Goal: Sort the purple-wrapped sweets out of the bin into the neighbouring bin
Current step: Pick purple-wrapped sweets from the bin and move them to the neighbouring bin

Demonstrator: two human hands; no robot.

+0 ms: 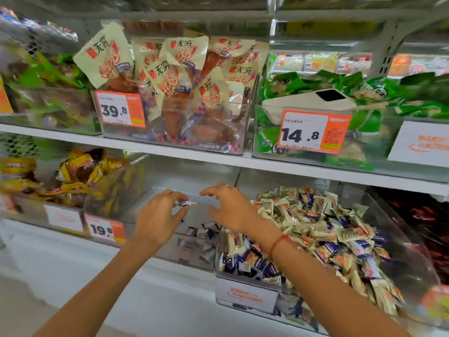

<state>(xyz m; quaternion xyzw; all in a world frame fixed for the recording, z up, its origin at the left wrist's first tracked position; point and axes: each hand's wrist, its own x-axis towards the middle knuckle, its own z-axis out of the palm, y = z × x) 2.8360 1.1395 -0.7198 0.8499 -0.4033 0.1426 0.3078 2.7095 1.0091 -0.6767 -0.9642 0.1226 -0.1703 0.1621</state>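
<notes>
The left hand (159, 218) pinches a small purple-wrapped sweet (186, 203) between thumb and fingertips, holding it in the air above the neighbouring bin (170, 254). The wrapper is glossy, with a crimped pale end sticking out to the right. The right hand (232, 209) hovers just beside it over the same bin, fingers spread and loosely bent, grasping nothing; a thin red string (277, 243) circles its wrist.

The neighbouring bin is clear hard plastic with straight walls and a square front edge. A few dark purple sweets (206, 233) lie loose on its floor near the right wall; most of the floor is bare, leaving open room under both hands. Touching it on the right stands the full bin (245, 291), also clear plastic, heaped above its rim with cream and purple sweets (315, 229) in shiny twisted wrappers. The purple ones show mostly along the near left side of the heap.

Left of the neighbouring bin, a price tag (105, 230) reads 19.8 and a further bin holds yellow packets (80, 171). Both bins sit on a white shelf (170, 271), its front edge running across below them.

On the shelf above, a clear bin holds cream pouches (170, 76) with red print behind a 39.8 tag (120, 109), and beside it green packets (352, 86) fill a bin marked 14.8 (313, 132), with a white scoop (308, 100) on top.
</notes>
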